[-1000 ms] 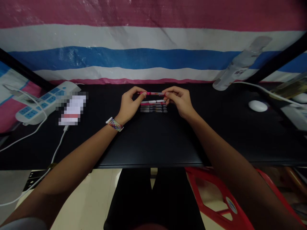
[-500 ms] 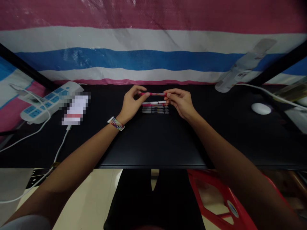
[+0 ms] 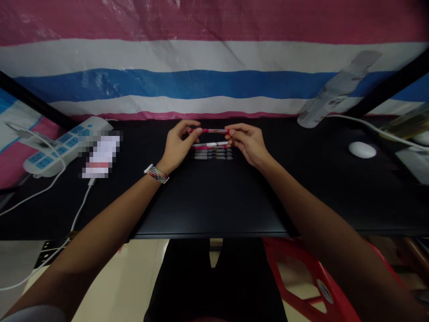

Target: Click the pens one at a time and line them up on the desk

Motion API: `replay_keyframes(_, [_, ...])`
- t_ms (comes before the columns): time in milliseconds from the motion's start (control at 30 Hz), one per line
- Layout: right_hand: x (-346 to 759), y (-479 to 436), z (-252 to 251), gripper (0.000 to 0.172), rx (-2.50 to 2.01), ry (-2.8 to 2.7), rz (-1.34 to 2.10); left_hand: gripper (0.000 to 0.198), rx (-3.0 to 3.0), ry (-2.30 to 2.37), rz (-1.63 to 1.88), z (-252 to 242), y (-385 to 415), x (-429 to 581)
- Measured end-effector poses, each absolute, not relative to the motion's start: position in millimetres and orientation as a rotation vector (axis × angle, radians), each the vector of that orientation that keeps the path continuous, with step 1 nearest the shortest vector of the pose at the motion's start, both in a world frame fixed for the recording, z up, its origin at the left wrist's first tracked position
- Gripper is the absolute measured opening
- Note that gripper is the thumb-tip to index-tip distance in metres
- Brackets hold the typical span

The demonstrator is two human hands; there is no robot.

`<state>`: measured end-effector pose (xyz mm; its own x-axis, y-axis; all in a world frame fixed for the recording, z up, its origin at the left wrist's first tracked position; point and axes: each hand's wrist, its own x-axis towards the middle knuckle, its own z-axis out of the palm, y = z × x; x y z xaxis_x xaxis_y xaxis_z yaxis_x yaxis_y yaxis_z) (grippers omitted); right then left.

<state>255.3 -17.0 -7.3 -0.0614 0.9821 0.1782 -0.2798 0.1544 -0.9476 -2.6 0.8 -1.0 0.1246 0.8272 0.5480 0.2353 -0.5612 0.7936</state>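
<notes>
Between my two hands a red pen with a clear barrel is held level above the black desk. My left hand pinches its left end between thumb and fingers. The right end is gripped by the fingertips of my right hand. Just below, on the near side, a white pen lies crosswise beside a red pen. Closer to me, several clear and grey pens are lined up parallel to one another. A colourful woven band circles my left wrist.
A white power strip and a blurred-out phone with its cable lie on the left. To the right are a clear bottle and a white mouse. A striped sheet hangs behind the desk; a red stool stands below.
The whole view has shifted slightly, so the hands and pens appear a little further left. Both hands keep their grip on the red pen; the row of pens looks the same.
</notes>
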Motion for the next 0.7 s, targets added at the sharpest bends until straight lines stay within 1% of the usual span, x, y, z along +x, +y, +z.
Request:
replay_keyframes(100, [256.2,-16.5,-7.1,0.025,-0.829,-1.137,1.259,0.039,1.916,1.020,1.436,0.2,0.3,-3.5])
replay_keyframes(167, [256.6,-16.3,-6.8,0.024,-0.834,-1.129,1.255,0.043,1.921,1.037,1.395,0.8,-0.1,-3.8])
replay_keyframes(267, [256.7,-16.2,-6.5,0.024,-0.852,-1.115,1.252,0.036,1.904,1.001,1.438,0.7,0.0,-4.3])
replay_keyframes(400, [256.3,-15.8,-6.7,0.027,-0.843,-1.099,1.257,0.038,1.883,1.042,1.409,-0.5,0.9,-5.4])
replay_keyframes(500, [256.2,-15.7,-6.5,0.026,-0.825,-1.088,1.263,0.029,1.837,0.989,1.445,-0.8,1.3,-5.9])
replay_keyframes(567, [256.3,-15.8,-5.9,0.022,-0.831,-1.084,1.264,0.031,1.849,0.999,1.431,-0.8,1.6,-6.3])
replay_keyframes(633, [256.3,-16.1,-5.2,0.019,-0.847,-1.083,1.263,0.039,1.845,1.022,1.399,-1.0,2.1,-6.9])
replay_keyframes(700, [256.2,-16.4,-4.8,0.017,-0.861,-1.081,1.254,0.039,1.814,0.995,1.408,-1.3,2.6,-7.6])
